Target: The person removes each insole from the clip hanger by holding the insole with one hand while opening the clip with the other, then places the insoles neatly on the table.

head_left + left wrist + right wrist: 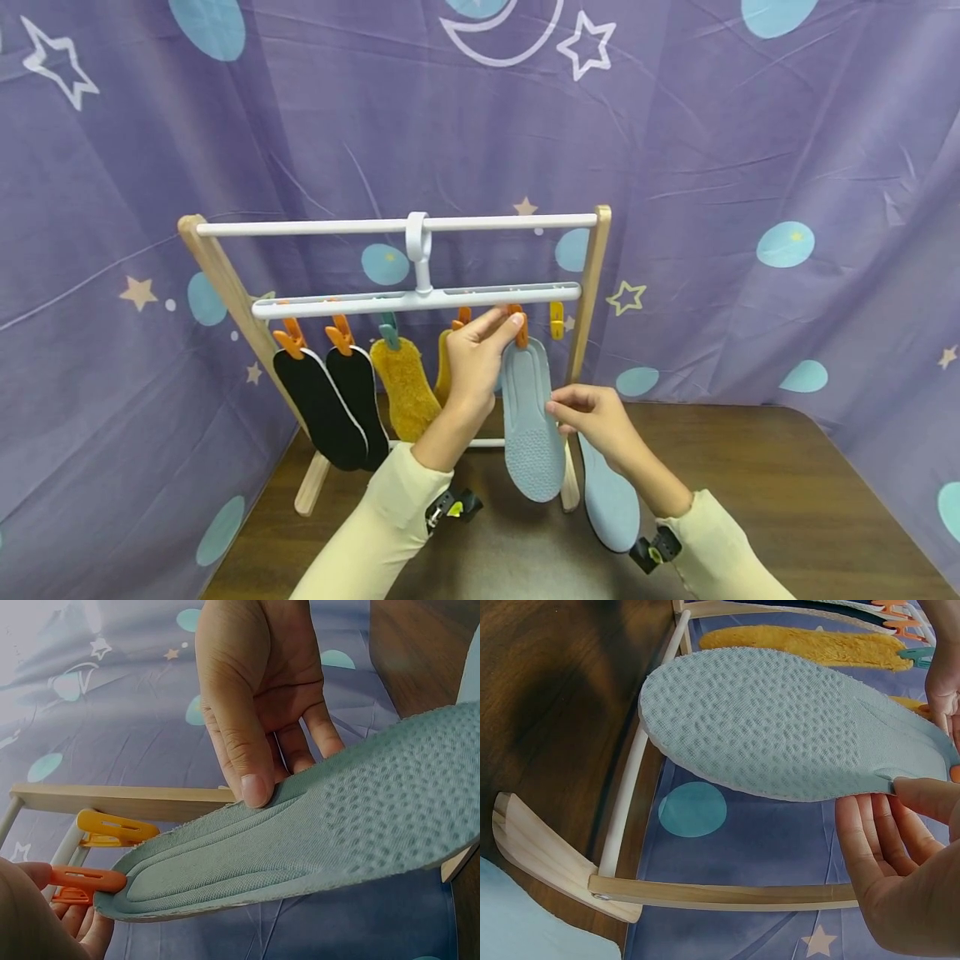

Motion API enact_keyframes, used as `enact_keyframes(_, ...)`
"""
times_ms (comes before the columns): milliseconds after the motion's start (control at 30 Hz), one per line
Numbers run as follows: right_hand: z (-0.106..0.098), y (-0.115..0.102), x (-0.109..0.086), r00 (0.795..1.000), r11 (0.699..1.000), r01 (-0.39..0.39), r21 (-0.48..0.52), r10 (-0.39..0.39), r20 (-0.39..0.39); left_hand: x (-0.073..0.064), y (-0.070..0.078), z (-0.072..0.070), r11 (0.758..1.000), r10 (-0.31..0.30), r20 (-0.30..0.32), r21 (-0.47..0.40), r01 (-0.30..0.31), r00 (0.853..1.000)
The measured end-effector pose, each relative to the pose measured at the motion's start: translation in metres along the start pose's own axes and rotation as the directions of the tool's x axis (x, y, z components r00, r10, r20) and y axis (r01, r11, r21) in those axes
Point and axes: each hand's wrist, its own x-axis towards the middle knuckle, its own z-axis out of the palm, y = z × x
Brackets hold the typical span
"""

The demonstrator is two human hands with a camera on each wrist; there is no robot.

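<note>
Cream sleeves point(378, 529) lead toward the hanger point(495, 297). Below its right end, a loose insole point(613, 504) lies on the table point(787, 500). Under that end, the right hand point(597, 421) pinches the blue insole's point(534, 417) edge; the left hand point(474, 360) pinches the orange clip point(522, 336) at its top. Farther left under the hanger, yellow insoles point(405, 387) and black insoles point(318, 408) hang clipped. Hanging seems mostly done: this one to secure, the loose one left, the yellow clip point(557, 321) vacant.

There are two black insoles point(315, 412), two fuzzy yellow insoles point(405, 387) and two blue insoles point(535, 433). Four orange clips point(341, 335), one green clip point(389, 335) and one yellow clip point(557, 322) show.
</note>
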Motion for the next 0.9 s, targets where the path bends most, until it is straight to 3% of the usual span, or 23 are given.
enact_keyframes(900, 0.0056, 0.0031, -0.0004, 0.999, 0.999, 0.032, -0.009, -0.032, -0.029, 0.0000, 0.0010, -0.0017, 1.000, -0.012, 0.009, 0.000, 0.012, 1.000)
